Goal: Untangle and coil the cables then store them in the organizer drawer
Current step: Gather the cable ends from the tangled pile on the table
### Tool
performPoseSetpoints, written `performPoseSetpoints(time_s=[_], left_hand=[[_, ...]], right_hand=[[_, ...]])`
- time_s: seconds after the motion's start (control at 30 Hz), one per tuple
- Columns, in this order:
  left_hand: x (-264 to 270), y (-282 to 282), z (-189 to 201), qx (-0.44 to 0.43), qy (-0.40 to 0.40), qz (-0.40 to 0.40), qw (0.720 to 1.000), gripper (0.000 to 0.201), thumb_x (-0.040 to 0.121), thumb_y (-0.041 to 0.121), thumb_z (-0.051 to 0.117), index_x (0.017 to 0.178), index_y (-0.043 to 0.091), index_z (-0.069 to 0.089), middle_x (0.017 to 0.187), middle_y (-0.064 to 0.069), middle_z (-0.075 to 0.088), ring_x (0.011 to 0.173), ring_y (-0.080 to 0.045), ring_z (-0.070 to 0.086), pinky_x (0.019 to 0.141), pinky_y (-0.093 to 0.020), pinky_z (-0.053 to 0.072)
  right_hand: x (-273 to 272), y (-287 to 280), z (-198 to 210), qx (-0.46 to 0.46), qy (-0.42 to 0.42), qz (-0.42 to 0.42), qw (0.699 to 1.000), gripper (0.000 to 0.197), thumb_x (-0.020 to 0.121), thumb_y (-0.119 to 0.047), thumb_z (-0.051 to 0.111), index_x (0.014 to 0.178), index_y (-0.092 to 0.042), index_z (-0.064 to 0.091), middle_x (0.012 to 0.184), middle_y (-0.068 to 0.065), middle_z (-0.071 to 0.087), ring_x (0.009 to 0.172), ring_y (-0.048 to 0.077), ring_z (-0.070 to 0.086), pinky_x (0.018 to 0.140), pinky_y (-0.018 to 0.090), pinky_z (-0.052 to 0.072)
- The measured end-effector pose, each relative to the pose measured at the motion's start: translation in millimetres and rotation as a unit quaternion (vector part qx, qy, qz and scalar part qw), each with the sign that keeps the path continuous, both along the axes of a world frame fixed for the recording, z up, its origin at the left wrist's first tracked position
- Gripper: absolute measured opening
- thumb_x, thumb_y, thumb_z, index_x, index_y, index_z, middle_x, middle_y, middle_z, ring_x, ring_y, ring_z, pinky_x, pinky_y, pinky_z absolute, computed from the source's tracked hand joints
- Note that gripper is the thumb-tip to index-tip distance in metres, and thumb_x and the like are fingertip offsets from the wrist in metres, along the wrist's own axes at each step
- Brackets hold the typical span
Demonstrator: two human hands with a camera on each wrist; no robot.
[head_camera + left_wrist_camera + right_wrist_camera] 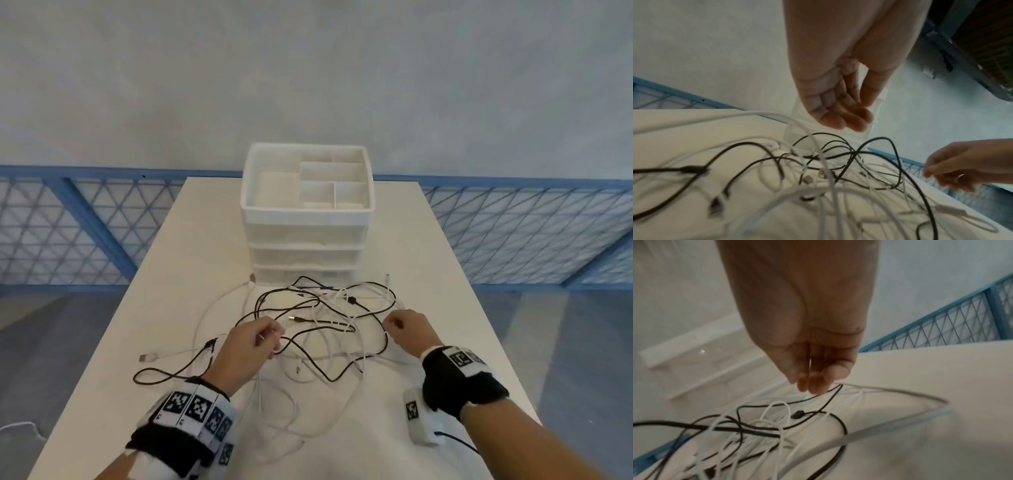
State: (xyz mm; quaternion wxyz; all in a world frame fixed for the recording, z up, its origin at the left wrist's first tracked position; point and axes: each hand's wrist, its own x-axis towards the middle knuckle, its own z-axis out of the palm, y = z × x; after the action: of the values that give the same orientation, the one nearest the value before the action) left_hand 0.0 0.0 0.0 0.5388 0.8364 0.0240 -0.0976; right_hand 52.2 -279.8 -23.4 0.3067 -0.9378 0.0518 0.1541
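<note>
The cables (308,318) lie in one black-and-white tangle on the table (102,342) before the organizer (306,212), none coiled or stored, the left hand (246,346) apparently pinching a white strand, the right hand (409,327) pinching another.

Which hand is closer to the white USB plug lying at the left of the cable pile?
Left. The left hand is just right of the plug; the right hand is across the pile.

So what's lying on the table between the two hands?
In the head view, tangled black cables and white cables fill the stretch between the left hand and the right hand, with a metal USB plug among them.
</note>
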Motion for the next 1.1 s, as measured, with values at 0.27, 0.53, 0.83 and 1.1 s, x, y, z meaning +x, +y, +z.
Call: performPoseSetpoints(time_s=[0.27,0.53,0.83,1.1], left_hand=[[26.9,-41.1,6.0,0.03,-0.064,-0.006,0.997,0.025,0.088,0.007,0.056,0.075,0.028,0.061,0.07,0.001,0.064,0.064,-0.01,0.058,0.059,-0.012,0.045],[61.2,-123.3,-15.9,0.188,-0.108,-0.147,0.965,0.035,0.091,0.026,0.053,0.122,0.01,0.054,0.122,-0.005,0.054,0.115,-0.018,0.048,0.097,-0.022,0.033],[60.2,-136.0,-47.8,0.299,0.0,-0.154,0.942,0.03,0.095,0.021,0.038,0.097,0.004,0.061,0.103,-0.013,0.064,0.098,-0.028,0.057,0.076,-0.033,0.04],[43.6,-94.5,-36.4,0.135,-0.126,0.006,0.983,0.016,0.09,0.011,0.052,0.099,0.008,0.065,0.093,-0.005,0.064,0.083,-0.019,0.058,0.074,-0.023,0.042]], right_hand=[[29.3,13.5,-49.5,-0.157,0.073,-0.021,0.985,0.035,0.093,-0.025,0.044,0.12,-0.003,0.047,0.128,0.017,0.051,0.12,0.031,0.046,0.098,0.036,0.038],[-9.3,6.2,-28.1,0.126,-0.073,-0.117,0.982,0.028,0.089,-0.007,0.047,0.069,-0.026,0.041,0.062,-0.005,0.06,0.061,0.014,0.053,0.066,0.032,0.041],[-18.7,-38.7,16.9,0.133,-0.127,-0.134,0.974,0.023,0.093,0.0,0.038,0.101,-0.005,0.059,0.064,0.006,0.063,0.058,-0.001,0.059,0.069,0.01,0.041],[-7.5,-8.8,30.3,0.401,-0.042,-0.152,0.902,0.017,0.096,-0.022,0.041,0.096,-0.016,0.057,0.059,-0.005,0.033,0.052,0.008,0.031,0.05,0.021,0.031]])
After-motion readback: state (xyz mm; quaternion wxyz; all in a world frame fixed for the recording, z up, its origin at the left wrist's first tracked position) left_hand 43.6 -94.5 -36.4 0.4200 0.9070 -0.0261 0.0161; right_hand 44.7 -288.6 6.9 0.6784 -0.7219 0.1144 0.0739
